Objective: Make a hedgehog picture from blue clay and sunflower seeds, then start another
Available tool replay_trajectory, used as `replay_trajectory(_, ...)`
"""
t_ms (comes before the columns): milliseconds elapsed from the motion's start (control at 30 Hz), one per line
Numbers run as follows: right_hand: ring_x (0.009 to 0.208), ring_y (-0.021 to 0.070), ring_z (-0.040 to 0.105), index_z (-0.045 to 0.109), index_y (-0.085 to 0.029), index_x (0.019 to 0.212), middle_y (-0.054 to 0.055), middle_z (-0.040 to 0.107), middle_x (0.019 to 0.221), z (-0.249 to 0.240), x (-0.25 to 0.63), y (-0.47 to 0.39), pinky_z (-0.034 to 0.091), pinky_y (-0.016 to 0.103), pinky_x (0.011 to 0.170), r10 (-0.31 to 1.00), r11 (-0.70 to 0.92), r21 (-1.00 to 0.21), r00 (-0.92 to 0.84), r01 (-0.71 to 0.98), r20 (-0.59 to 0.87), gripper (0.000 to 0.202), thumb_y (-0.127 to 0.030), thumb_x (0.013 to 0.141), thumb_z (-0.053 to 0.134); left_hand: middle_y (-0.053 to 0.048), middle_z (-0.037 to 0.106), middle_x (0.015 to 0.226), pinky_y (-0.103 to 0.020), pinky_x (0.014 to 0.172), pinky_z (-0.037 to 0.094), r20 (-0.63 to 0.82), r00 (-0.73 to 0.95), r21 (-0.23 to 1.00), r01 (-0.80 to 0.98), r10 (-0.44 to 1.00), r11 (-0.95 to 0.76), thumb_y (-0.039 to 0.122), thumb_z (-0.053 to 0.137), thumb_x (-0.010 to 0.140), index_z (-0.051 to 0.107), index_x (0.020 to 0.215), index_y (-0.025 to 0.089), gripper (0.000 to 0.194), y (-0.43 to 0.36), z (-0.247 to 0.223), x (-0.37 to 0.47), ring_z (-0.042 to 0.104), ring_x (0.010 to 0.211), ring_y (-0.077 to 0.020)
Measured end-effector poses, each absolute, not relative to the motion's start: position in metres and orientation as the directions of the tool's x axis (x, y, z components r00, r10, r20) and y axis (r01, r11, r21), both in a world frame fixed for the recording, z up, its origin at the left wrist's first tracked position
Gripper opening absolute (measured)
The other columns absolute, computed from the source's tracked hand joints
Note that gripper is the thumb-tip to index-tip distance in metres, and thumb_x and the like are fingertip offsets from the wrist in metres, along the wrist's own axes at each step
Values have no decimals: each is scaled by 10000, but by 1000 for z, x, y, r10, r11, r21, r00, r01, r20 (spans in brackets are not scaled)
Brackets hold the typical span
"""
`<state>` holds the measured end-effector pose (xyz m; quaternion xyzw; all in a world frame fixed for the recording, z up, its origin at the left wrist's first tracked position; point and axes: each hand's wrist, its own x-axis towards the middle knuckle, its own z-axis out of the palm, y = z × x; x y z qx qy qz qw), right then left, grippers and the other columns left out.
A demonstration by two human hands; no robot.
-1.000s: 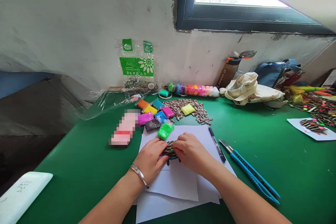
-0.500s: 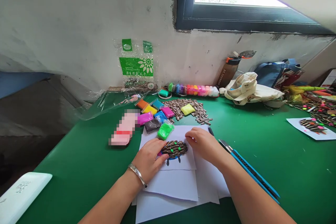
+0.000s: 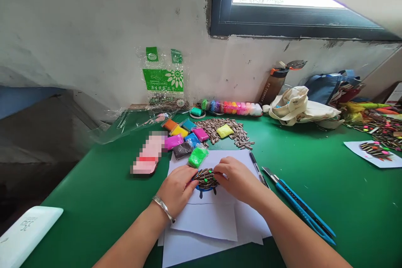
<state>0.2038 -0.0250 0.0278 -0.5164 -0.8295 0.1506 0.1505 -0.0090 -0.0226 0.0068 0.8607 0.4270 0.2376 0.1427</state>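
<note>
A small figure (image 3: 205, 178) covered with striped sunflower seeds, with green dots, a blue lower edge and two dark legs, lies on white paper (image 3: 207, 220). My left hand (image 3: 178, 186) rests at its left end, thumb and fingers apart around the edge, covering that end. My right hand (image 3: 237, 178) is at the right end, thumb and index finger pinched over the seeds. Whatever is between those fingertips is too small to make out. Just above the figure lies a green clay packet (image 3: 198, 157).
Behind are clay packets (image 3: 173, 142) and loose sunflower seeds (image 3: 216, 127). To the right lie a pen (image 3: 258, 167), a blue utility knife (image 3: 301, 207) and another seed figure (image 3: 375, 150) on paper. A pink phone-shaped object (image 3: 147, 155) lies left; a white device (image 3: 29, 234) is nearer.
My right hand has moved left and slightly down onto the right end of the seed figure, uncovering more of the pen. My left hand has shifted slightly left, its thumb drawn back.
</note>
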Motion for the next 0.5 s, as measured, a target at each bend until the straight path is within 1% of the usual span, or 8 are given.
replay_trajectory(300, 766, 147, 520, 663, -177, 743, 28, 607, 750, 28, 197, -25, 325, 243, 649, 914, 392, -367, -403, 844, 48, 108, -209, 807, 582, -71, 666, 982, -370, 898, 478, 242, 535, 462, 670, 809, -581, 204, 492, 854, 626, 1040, 174, 232, -24, 10, -6, 589, 961, -211)
replay_trajectory(500, 741, 139, 514, 659, -169, 718, 28, 609, 723, 21, 198, -21, 310, 243, 650, 903, 417, -330, -427, 847, 48, 162, -160, 819, 533, -78, 664, 987, -371, 893, 478, 245, 537, 454, 672, 807, -585, 203, 500, 854, 629, 1035, 158, 226, -24, 8, -7, 586, 960, -216)
